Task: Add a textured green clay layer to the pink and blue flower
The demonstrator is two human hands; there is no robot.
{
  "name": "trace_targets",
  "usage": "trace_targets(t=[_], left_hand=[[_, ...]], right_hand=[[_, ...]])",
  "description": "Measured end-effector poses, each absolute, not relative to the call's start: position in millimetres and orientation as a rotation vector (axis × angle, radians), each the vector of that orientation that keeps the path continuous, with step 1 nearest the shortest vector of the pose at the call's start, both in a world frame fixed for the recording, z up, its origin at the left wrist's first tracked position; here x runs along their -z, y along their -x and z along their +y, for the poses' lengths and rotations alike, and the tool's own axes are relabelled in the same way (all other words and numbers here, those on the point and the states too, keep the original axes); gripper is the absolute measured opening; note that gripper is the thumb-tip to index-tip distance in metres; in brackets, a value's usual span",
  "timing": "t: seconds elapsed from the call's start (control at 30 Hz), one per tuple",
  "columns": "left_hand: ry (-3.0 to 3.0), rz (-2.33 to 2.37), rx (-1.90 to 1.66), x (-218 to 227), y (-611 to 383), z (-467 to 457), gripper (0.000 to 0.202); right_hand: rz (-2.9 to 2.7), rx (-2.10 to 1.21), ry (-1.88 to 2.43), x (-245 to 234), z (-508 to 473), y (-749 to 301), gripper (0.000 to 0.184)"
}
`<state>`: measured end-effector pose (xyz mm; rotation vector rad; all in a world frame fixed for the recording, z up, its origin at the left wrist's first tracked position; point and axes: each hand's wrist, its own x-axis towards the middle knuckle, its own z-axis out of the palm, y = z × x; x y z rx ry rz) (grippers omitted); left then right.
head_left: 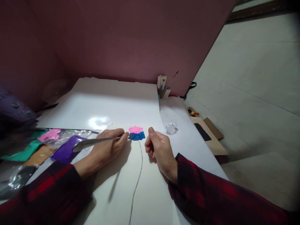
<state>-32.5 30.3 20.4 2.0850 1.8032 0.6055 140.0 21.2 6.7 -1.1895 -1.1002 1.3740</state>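
Observation:
My left hand (104,153) is closed around a metal fork (87,143), whose handle points back to the left. The fork's tines lie against a blue patch of modelling clay (140,136), which has a ridged surface. Directly above it sits a rough-textured pink clay patch (136,129). Both are on a white sheet (154,193), where a thin curved pencil line (140,170) runs down from the blue patch. Just right of the clay, my right hand (161,148) is closed, thumb on top; whatever its curled fingers may hold is hidden.
Bags of coloured clay, including purple (67,149) and green (23,151), lie at the left. A large white board (117,100) rests behind the work. Crumpled clear plastic (171,128) lies to the right. A holder with brushes (164,90) stands near the pink wall.

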Motion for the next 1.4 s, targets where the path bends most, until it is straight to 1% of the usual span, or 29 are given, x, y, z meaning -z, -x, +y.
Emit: trace_targets(t=[0.47,0.7,0.97,1.4], left_hand=[[-2.098,1.835,-0.643,-13.6,37.3,31.7,0.033],[-2.031,1.844,-0.837,-12.6,37.9,29.5,0.034],[-2.086,1.812,-0.75,-12.7,36.2,31.6,0.033],[-2.144,1.808,-0.703,-10.5,35.6,32.6,0.034]], right_hand=[[-1.097,-1.372,1.196,-5.4,21.7,-140.8,0.05],[-1.103,-1.361,1.201,-5.6,21.4,-140.7,0.05],[-1.102,-1.371,1.201,-5.7,21.7,-140.3,0.05],[-1.107,-1.375,1.19,-3.8,21.6,-141.4,0.05]])
